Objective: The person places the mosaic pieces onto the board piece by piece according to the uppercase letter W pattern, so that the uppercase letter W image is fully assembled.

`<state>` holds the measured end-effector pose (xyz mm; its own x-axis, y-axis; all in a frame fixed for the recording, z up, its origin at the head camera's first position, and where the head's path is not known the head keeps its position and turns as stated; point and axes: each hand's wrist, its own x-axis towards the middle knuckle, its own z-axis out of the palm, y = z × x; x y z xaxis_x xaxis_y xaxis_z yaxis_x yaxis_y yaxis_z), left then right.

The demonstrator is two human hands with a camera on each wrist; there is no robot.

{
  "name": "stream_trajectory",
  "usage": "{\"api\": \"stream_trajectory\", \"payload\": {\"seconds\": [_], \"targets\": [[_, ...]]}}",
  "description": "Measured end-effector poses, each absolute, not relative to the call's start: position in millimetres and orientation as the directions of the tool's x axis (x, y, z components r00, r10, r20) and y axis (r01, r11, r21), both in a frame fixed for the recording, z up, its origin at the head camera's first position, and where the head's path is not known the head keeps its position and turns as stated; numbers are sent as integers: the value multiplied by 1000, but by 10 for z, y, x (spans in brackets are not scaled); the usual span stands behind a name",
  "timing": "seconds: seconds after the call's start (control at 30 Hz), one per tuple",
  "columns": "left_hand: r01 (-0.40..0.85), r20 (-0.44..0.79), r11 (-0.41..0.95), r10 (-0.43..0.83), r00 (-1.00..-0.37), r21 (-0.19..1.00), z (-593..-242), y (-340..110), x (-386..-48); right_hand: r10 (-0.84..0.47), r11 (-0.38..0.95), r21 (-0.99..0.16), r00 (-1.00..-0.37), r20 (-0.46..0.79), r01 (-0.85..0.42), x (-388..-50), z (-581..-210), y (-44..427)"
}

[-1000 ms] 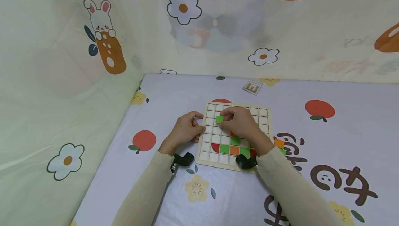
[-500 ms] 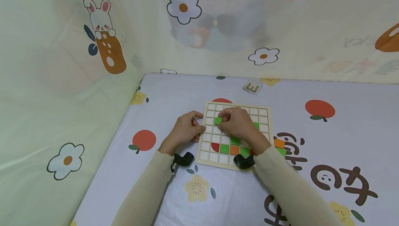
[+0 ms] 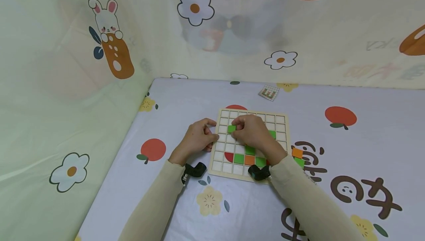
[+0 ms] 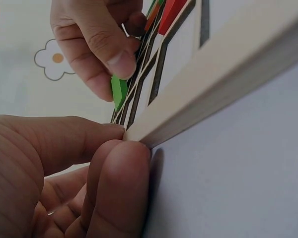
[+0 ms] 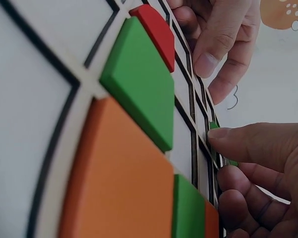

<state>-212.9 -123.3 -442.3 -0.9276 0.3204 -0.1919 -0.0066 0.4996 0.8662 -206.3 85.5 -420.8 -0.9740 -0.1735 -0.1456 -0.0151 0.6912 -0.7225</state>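
Note:
A wooden grid board (image 3: 219,156) with white squares lies on the table. My right hand (image 3: 255,133) pinches a green square tile (image 3: 231,129) between thumb and fingers at the board's upper left. In the left wrist view this green tile (image 4: 118,91) stands tilted against the grid. With thumb and fingertips, my left hand (image 3: 197,136) holds the board's left edge. Lower on the board sit a red rounded tile (image 5: 156,37), a green tile (image 5: 139,82) and an orange tile (image 5: 119,173). My right hand and forearm hide part of the grid.
A loose orange tile (image 3: 297,153) and a green tile (image 3: 299,162) lie right of the board, beside my right sleeve. Behind the board is a small card (image 3: 269,93) with a grid pattern. Patterned cloth walls (image 3: 232,41) rise at the back and left.
My right hand has moved slightly left and down with the green tile, closer onto the grid. My left hand has stayed in place at the board's edge.

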Motion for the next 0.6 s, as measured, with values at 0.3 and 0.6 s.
{"api": "stream_trajectory", "payload": {"seconds": [0.3,0.6], "targets": [[1,-186,499,324,-928,866,-4411,-1233,-2121,-168,708,-706,-976,-137,-23,-2065,-4211,834],[7,-182,499,329,-927,867,-4420,-1235,-2125,-173,715,-699,-976,-133,-31,-2061,-4213,831]]}}
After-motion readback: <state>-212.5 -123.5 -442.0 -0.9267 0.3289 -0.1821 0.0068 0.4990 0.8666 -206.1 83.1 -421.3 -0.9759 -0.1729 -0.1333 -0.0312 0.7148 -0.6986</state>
